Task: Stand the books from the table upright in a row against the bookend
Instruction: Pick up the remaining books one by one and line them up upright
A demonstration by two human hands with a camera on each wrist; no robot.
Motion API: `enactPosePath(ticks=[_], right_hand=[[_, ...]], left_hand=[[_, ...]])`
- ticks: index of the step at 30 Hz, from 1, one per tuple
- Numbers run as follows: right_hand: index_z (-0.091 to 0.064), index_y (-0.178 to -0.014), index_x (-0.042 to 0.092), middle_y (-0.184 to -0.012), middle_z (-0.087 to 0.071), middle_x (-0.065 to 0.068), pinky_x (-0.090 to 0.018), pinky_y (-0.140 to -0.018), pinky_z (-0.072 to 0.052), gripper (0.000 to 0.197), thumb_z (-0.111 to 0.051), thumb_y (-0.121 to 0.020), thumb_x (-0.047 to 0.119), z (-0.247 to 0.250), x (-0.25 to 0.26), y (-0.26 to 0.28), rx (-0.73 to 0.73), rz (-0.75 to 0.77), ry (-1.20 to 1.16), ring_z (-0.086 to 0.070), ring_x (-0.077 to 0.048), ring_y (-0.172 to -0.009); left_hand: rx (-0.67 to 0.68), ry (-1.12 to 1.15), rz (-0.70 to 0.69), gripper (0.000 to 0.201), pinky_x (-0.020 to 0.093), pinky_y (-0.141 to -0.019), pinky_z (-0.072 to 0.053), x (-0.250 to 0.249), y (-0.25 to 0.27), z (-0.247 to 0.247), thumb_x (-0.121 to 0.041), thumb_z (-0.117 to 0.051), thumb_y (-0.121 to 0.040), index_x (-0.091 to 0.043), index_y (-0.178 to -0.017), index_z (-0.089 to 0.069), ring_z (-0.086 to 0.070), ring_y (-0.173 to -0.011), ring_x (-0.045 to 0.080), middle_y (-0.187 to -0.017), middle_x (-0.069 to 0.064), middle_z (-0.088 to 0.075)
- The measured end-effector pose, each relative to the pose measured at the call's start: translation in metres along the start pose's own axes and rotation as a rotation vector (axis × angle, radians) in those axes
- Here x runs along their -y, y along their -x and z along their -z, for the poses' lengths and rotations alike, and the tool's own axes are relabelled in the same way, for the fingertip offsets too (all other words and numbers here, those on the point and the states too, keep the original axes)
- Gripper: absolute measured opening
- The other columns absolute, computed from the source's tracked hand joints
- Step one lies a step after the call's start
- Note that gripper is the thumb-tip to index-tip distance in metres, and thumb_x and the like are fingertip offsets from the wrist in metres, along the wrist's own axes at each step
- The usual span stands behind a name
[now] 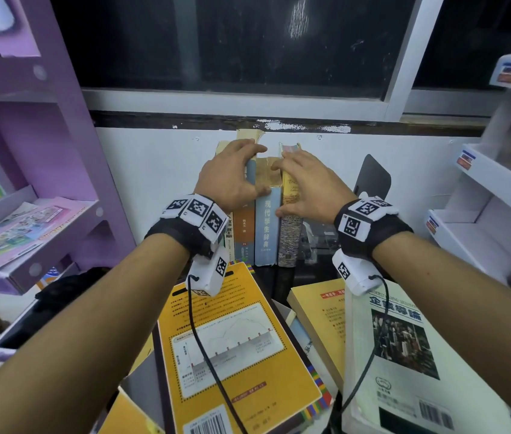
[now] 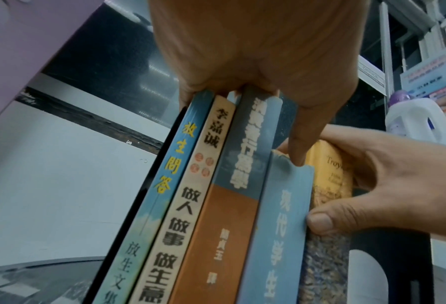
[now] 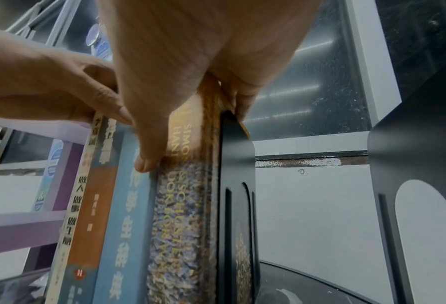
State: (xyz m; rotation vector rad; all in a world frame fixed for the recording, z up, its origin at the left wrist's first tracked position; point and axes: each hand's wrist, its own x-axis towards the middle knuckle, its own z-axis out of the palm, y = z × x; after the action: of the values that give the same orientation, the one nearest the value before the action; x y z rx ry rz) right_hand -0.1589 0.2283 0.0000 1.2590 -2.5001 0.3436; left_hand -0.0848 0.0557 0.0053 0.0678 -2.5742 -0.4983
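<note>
Gripping book row [image 1: 266, 227] tops: left hand [image 1: 232, 177] | right hand [image 1: 307, 186] | bookend [image 3: 238, 185] flush right

- The upright books [image 1: 263, 214] stand in a row against the wall, directly ahead of me.
- A bookend [image 3: 238, 185] touches the row's right end.
- More books [image 1: 235, 346] lie flat nearer me.
</note>
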Motion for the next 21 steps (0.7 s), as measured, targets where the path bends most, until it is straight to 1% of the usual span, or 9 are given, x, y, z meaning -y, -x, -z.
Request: enactPosePath(ticks=[1,3,7,10,13,16,21], right_hand=[[-0.04,-0.139,0.024,-0.151,-0.035,-0.003,-0.038,-0.114,-0.026,0.084,-0.081,-0.069,0.044,0.001,0.0,0.0,0.012,-0.005,-0.014,-0.023,-0.023,-0.143],[-0.033,-0.145,0.025,-0.152,-0.035,-0.002,-0.039,-0.116,-0.024,0.087,-0.079,-0.073,0.042,0.005,0.0,0.002,0.026,-0.011,-0.041,-0.021,-0.021,-0.144],[-0.03,-0.148,0.022,-0.152,-0.036,-0.002,-0.034,-0.115,-0.023,0.083,-0.073,-0.079,0.036,0.015,0.004,0.012,0.042,0.005,-0.007,-0.024,-0.021,-0.143],[-0.027,-0.149,0.023,-0.154,-0.032,-0.001,-0.037,-0.117,-0.021,0.081,-0.07,-0.082,0.033,0.02,0.009,0.022,0.061,0.003,-0.009,-0.02,-0.022,-0.145],[-0.027,-0.15,0.022,-0.156,-0.029,-0.001,-0.037,-0.118,-0.019,0.077,-0.067,-0.085,0.032,0.026,0.016,0.032,0.078,0.005,0.007,-0.018,-0.022,-0.146],[-0.028,-0.15,0.022,-0.157,-0.028,-0.002,-0.036,-0.118,-0.018,0.073,-0.065,-0.087,0.032,0.032,0.025,0.044,0.071,0.012,0.018,-0.019,-0.021,-0.146],[-0.034,-0.146,0.023,-0.156,-0.028,-0.004,-0.037,-0.118,-0.02,0.066,-0.063,-0.088,0.035,0.036,0.039,0.063,0.056,0.005,-0.025,-0.021,-0.02,-0.145]], left_hand=[[0.018,0.016,-0.002,0.073,0.039,-0.105,-0.036,0.001,-0.001,0.002,-0.043,-0.075,-0.075,-0.028,-0.139,-0.044,-0.04,-0.134,0.019,-0.151,-0.004,-0.035],[0.044,0.033,-0.004,0.072,0.039,-0.108,-0.034,0.004,-0.001,0.004,-0.04,-0.075,-0.076,-0.028,-0.14,-0.043,-0.037,-0.136,0.019,-0.152,-0.002,-0.033],[0.05,0.047,-0.002,0.071,0.039,-0.112,-0.031,0.004,0.006,0.007,-0.036,-0.073,-0.079,-0.027,-0.142,-0.041,-0.034,-0.138,0.019,-0.154,-0.001,-0.031],[0.059,0.052,0.0,0.071,0.039,-0.114,-0.028,0.002,0.014,0.01,-0.032,-0.072,-0.082,-0.026,-0.144,-0.038,-0.03,-0.14,0.018,-0.155,-0.001,-0.028],[0.065,0.042,-0.005,0.073,0.041,-0.114,-0.028,-0.001,0.023,0.015,-0.029,-0.072,-0.082,-0.025,-0.145,-0.036,-0.029,-0.141,0.02,-0.155,0.001,-0.027],[0.063,0.034,-0.005,0.073,0.043,-0.115,-0.028,-0.004,0.034,0.02,-0.029,-0.071,-0.082,-0.023,-0.146,-0.035,-0.028,-0.141,0.021,-0.155,0.002,-0.027],[0.042,0.017,0.018,0.071,0.044,-0.116,-0.024,-0.007,0.058,0.031,-0.03,-0.069,-0.084,-0.027,-0.146,-0.033,-0.024,-0.143,0.021,-0.157,0.0,-0.024]])
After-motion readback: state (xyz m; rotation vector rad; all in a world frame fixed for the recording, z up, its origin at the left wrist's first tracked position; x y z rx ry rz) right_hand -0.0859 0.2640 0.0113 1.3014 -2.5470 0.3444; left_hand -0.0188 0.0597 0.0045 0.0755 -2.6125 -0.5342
